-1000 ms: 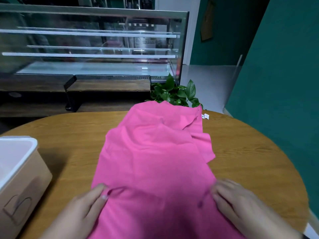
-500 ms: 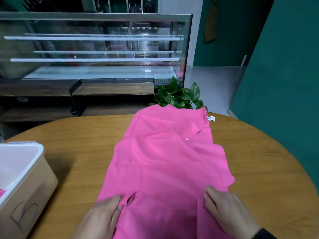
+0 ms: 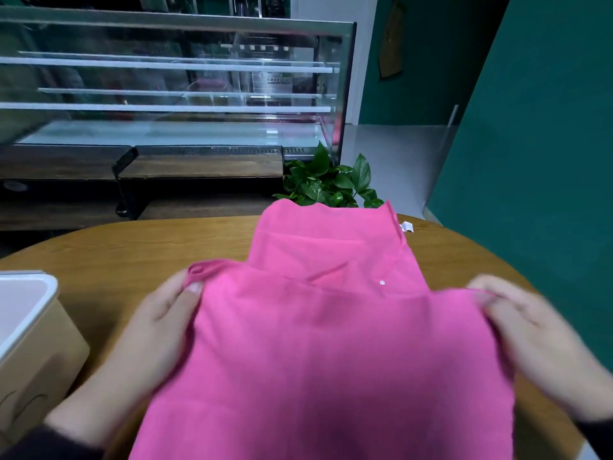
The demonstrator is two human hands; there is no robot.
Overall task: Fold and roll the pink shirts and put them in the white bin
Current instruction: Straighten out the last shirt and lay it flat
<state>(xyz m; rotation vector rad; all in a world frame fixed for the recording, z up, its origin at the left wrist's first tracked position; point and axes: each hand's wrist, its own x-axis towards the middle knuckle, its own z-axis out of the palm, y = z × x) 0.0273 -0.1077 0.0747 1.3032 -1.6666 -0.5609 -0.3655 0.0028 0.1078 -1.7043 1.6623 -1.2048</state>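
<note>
A pink shirt (image 3: 331,327) lies lengthwise on the round wooden table (image 3: 132,247), its far end reaching the table's back edge. The near part is lifted and carried forward over the rest. My left hand (image 3: 159,327) pinches the shirt's left corner between thumb and fingers. My right hand (image 3: 530,333) grips the right corner, blurred by motion. A small white button (image 3: 382,282) shows on the fabric. The white bin (image 3: 23,313) stands at the table's left edge, its inside mostly out of view.
A green potted plant (image 3: 328,184) rises behind the table's far edge. A glass display case (image 3: 172,88) fills the background on dark wooden counters. A teal wall (image 3: 537,161) stands close on the right. A white tag (image 3: 406,226) sticks out by the shirt's far right corner.
Both hands took hold of the near corners of the shirt, lifted them and carried them forward, away from me, folding the near part over the rest.
</note>
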